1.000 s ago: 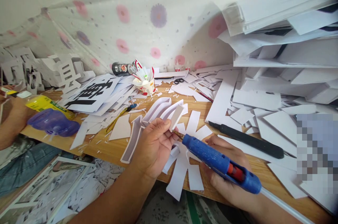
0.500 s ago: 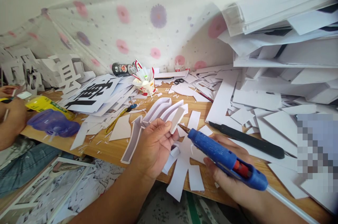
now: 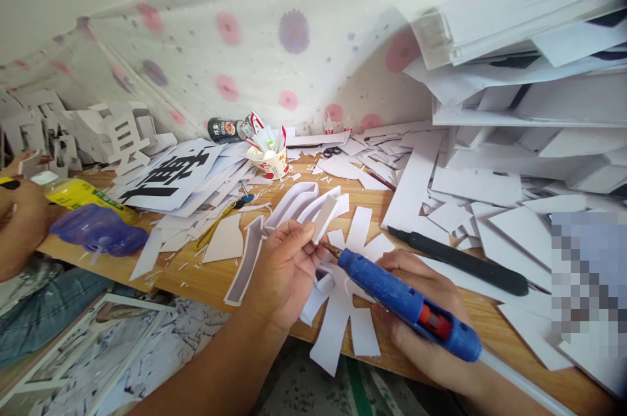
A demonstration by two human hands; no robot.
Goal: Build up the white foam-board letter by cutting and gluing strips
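Note:
Between the thumb and fingers of my left hand (image 3: 289, 266) is a small white foam board piece (image 3: 327, 217), its flat side tilted up. My right hand (image 3: 421, 311) is wrapped round a blue hot glue gun (image 3: 406, 302) with a clear glue stick in its rear. The gun's metal nozzle (image 3: 333, 250) points left, right by the lower end of the held piece. Curved, walled foam board shapes (image 3: 294, 204) stand on the wooden table just beyond my left hand. Flat white cut pieces (image 3: 336, 331) lie below and between my hands.
A black-handled cutter (image 3: 460, 262) lies right of the glue gun. A paper cup (image 3: 269, 161) with tubes stands at the back. White board stacks (image 3: 533, 96) rise on the right. At left are a yellow bottle (image 3: 93, 197), a purple plastic item (image 3: 98, 230) and another person's hand (image 3: 19, 226).
My right hand has moved the glue gun slightly left and down, bringing its nozzle to the lower end of the held piece. My left hand has barely shifted.

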